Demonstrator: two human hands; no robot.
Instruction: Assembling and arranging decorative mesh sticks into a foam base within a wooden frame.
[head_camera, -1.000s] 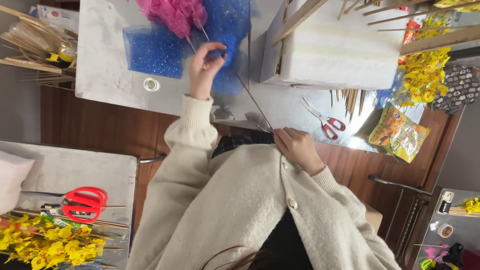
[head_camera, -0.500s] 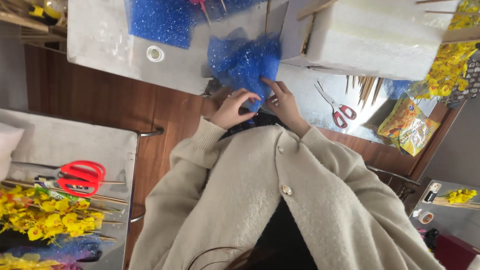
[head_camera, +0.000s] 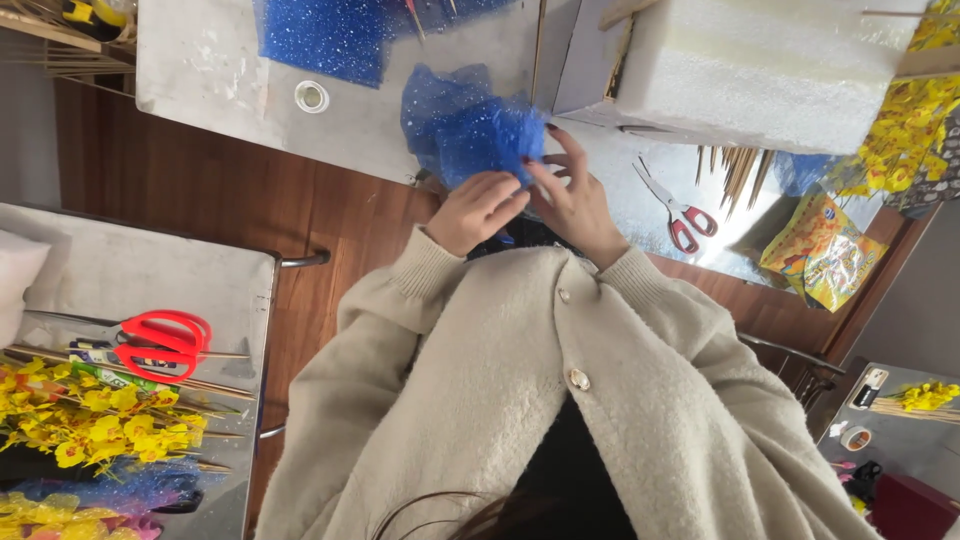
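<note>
Brown wooden floor shows between two pale grey surfaces, seen from above the person's head. On the far surface (head_camera: 210, 75), near its front edge, both hands meet at a bunch of blue sparkly mesh (head_camera: 470, 130). The left hand (head_camera: 480, 208) is curled tight and pinches the bottom of the mesh bunch. The right hand (head_camera: 577, 195) touches the same bunch just beside it, pinching with thumb and one finger while its other fingers (head_camera: 567, 148) spread out with dark nails. Both arms wear a fluffy cream cardigan (head_camera: 520, 400) with round buttons. A flat sheet of the same blue mesh (head_camera: 320, 35) lies at the far edge of that surface, and a small roll of clear tape (head_camera: 312, 96) sits near it. A big white foam block (head_camera: 760, 60) stands toward the right side of the surface. Near it lie small scissors with red handles (head_camera: 675, 208), thin wooden sticks (head_camera: 735, 170), a yellow snack bag (head_camera: 820, 250) and yellow fake flowers (head_camera: 910, 120). On the near left surface (head_camera: 130, 275) lie bigger red scissors (head_camera: 155, 340) on top of long sticks, and more yellow fake blossoms (head_camera: 100, 420) sit close to its front corner.
</note>
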